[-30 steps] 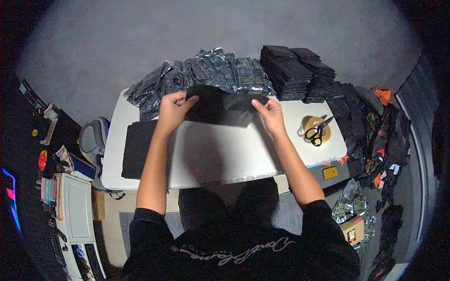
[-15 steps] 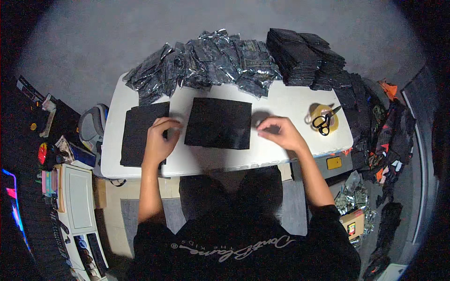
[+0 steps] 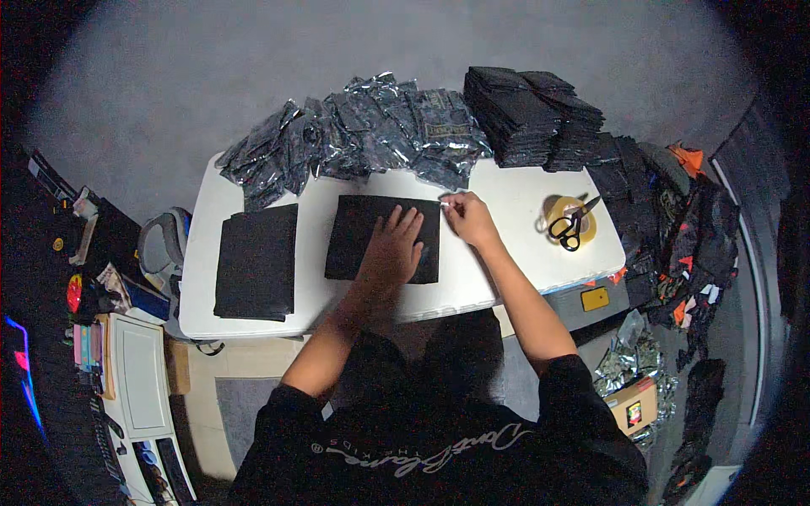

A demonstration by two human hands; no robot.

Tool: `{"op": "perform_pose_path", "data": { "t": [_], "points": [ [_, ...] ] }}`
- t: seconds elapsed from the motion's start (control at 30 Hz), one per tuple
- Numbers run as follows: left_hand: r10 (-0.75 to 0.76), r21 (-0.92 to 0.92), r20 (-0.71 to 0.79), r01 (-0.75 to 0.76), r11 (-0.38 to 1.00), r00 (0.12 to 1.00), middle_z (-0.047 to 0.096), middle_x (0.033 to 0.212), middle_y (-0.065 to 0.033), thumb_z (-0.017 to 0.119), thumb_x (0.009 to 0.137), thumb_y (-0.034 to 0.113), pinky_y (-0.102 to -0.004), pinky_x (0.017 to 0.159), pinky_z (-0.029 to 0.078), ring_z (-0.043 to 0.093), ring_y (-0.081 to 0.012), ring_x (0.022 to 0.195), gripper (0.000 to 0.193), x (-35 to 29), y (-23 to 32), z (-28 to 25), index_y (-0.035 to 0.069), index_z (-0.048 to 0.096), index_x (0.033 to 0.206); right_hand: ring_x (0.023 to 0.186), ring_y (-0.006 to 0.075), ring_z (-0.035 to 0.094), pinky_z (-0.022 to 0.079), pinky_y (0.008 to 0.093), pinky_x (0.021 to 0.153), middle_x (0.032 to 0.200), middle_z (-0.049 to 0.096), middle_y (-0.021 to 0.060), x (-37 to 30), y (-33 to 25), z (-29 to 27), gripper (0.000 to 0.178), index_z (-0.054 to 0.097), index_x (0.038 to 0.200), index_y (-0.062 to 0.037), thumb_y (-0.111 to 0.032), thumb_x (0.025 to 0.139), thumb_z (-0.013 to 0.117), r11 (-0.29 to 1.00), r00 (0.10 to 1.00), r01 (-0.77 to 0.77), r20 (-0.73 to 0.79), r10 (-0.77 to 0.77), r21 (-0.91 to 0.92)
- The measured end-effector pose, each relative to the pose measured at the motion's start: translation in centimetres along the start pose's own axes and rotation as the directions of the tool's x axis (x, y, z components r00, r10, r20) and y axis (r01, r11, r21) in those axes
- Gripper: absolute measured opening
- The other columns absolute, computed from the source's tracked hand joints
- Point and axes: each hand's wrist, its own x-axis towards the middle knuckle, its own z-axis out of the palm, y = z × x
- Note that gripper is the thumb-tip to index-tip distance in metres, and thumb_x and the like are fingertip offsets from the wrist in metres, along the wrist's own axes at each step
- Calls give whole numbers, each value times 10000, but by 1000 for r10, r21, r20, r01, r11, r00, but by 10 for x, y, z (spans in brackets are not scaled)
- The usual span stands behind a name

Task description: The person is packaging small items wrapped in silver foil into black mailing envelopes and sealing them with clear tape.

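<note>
A flat black rectangular piece [image 3: 348,236], which looks like fabric, lies in the middle of the white table [image 3: 498,194]. My left hand [image 3: 392,249] rests on its right half with the fingers stretched out, palm down. At the piece's far right corner, my right hand [image 3: 471,219] is closed in a pinch. A tiny white bit [image 3: 445,204] shows at those fingertips; its kind is too small to make out. Left of the piece lies a low stack of similar black pieces [image 3: 255,261], apart from both hands.
Crumpled clear-wrapped black packets [image 3: 363,126] line the table's far edge. Beside them rise tall stacks of folded black pieces [image 3: 519,118]. Black-handled scissors [image 3: 567,232] lie on a yellowish tape roll [image 3: 584,221] at the right. A white cabinet [image 3: 139,363] stands at the left.
My left hand has moved right from beside the left stack onto the middle black piece and flattened out. My right hand has shifted left and away from me to the piece's far right corner.
</note>
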Motion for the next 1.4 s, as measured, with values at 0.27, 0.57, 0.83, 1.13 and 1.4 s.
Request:
{"op": "perform_pose_path", "data": {
  "t": [0.27,0.57,0.83,1.13,1.4],
  "points": [
    [-46,149,212,14,989,976,412,1604,-161,576,1017,340,-674,1190,248,359,-377,1496,605,-24,9,2,61,427,1533,1114,384,603,512,465,980,1114,626,216,0,0,1,300,748,1226,-108,-126,949,635,930,981,196,46,-191,-312],
    [-19,149,260,-20,989,965,465,1539,-212,588,1008,303,-704,1163,273,426,-420,1433,566,-30,18,-47,71,463,1509,1362,418,512,412,439,1161,1492,507,272,-15,-3,-6,489,551,1454,-20,-274,1036,545,879,957,276,195,-214,-389],
    [79,-12,181,-79,997,980,548,1463,-212,604,976,225,-613,1194,309,466,-417,1405,457,-53,1,-42,46,579,1396,1376,423,503,406,428,1174,1563,428,265,-66,-43,-8,483,549,1452,-41,-216,1004,598,788,840,519,369,-399,-331],
    [-106,-111,383,159,981,918,537,1480,-208,664,963,232,-507,1141,419,466,-405,1405,469,-28,-9,-73,27,598,1380,1367,411,515,442,435,1130,1545,467,234,-59,-84,-24,396,634,1328,-16,-190,972,642,955,922,229,357,-151,-186],
    [-47,133,82,36,990,995,393,1603,-195,485,1034,522,-706,1167,251,317,-416,1507,735,22,-38,18,-25,422,1520,1516,428,301,291,527,1226,1646,319,218,-11,-38,46,577,362,1570,-29,-272,1055,458,849,945,286,277,-173,-445]
  ]
}}
